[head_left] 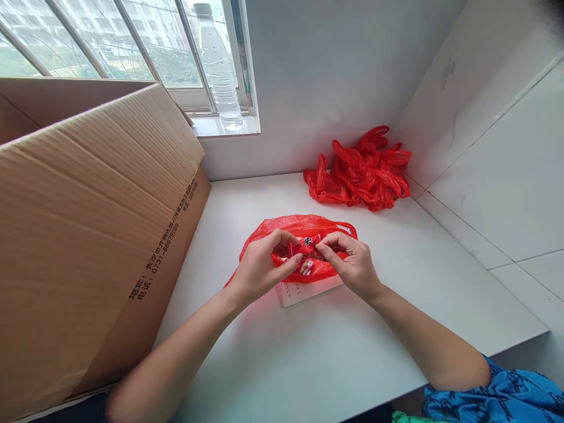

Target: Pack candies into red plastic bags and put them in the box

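Note:
A red plastic bag (308, 226) lies on the white counter (335, 346), pulled partly over a white box (304, 291) whose near edge sticks out. My left hand (259, 267) pinches the bag's rim on the left. My right hand (352, 264) pinches the rim on the right. Between my fingertips sits a small red wrapped item (307, 244) with white print; more printed packets show inside the bag's mouth.
A large open cardboard box (88, 235) stands at the left with its flap up. A heap of red plastic bags (365, 170) lies in the far corner. A clear water bottle (218, 64) stands on the window sill. A tiled wall rises on the right.

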`<state>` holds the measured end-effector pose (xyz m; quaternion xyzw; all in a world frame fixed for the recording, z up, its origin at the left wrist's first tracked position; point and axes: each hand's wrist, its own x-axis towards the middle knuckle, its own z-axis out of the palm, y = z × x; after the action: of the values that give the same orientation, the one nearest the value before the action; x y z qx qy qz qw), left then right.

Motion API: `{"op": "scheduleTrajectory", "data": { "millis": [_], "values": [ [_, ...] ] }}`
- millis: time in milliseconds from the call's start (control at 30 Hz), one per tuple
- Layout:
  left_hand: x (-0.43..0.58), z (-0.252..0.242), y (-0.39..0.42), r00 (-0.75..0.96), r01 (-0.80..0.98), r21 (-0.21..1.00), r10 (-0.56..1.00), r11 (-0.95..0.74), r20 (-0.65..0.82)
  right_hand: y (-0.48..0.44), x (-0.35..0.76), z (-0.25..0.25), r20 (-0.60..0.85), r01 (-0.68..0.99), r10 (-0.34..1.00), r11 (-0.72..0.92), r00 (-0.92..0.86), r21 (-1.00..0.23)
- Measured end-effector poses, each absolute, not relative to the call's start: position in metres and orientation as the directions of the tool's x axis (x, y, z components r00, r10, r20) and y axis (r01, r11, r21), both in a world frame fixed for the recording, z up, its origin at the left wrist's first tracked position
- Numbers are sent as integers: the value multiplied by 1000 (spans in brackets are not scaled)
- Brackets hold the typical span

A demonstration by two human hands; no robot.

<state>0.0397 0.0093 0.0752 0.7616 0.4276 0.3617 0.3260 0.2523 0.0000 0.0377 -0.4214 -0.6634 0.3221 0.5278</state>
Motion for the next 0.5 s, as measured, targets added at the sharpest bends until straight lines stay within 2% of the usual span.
{"op": "scheduleTrajectory", "data": {
  "millis": [300,500],
  "values": [
    [40,73,8,402,476,797,898,-373,180,1,251,37,442,307,889,457,-120,-835],
    [38,71,10,410,377,892,909,-247,78,0,252,37,448,350,882,469,-145,-811]
  ]
}}
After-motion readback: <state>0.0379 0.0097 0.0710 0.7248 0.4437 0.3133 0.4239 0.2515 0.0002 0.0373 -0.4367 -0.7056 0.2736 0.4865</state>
